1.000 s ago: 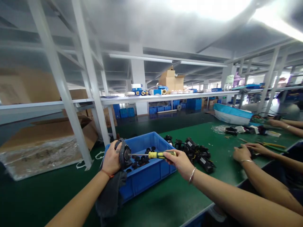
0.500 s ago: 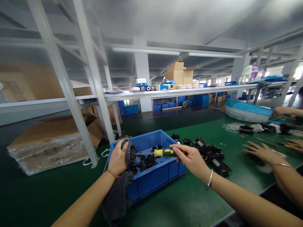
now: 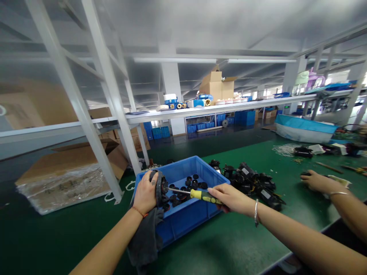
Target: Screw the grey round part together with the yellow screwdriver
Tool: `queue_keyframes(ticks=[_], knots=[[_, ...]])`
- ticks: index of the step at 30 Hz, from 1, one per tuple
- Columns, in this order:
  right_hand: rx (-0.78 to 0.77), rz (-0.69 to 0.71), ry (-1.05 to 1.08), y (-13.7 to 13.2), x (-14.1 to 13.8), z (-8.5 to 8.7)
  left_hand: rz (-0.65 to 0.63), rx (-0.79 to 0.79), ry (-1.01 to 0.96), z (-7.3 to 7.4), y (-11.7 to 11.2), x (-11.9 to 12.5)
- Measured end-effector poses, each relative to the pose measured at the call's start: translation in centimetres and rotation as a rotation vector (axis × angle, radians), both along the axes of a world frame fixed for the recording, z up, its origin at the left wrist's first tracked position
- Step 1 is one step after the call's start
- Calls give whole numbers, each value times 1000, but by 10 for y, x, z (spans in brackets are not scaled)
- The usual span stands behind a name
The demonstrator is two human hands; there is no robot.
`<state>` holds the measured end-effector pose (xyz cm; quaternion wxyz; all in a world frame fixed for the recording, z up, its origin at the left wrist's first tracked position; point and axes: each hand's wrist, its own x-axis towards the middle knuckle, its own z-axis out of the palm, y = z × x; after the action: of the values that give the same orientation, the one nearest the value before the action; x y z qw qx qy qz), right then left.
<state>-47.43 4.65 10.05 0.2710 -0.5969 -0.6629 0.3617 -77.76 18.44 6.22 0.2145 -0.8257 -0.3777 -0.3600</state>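
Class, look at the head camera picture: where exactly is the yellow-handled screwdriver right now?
The screwdriver is low in the centre, gripped by the right hand over the blue bin; its tip meets the black part in the left hand.

no readable text anywhere. white labels on the black motor units (image 3: 255,183) right of the blue bin (image 3: 183,214) are too blurred to read. far cardboard boxes (image 3: 219,86) on the shelf show no legible print.
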Motion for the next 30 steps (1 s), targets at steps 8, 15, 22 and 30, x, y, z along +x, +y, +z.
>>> queue_keyframes(ticks=[8, 15, 22, 30], knots=[[439, -41, -454, 2, -6, -2, -1, 152, 129, 1, 0, 2], [267, 9, -520, -12, -22, 6, 19, 149, 142, 1, 0, 2], [513, -57, -656, -6, -23, 2, 21, 164, 139, -2, 3, 1], [433, -104, -793, -10, -11, -7, 112, 47, 71, -2, 0, 2]])
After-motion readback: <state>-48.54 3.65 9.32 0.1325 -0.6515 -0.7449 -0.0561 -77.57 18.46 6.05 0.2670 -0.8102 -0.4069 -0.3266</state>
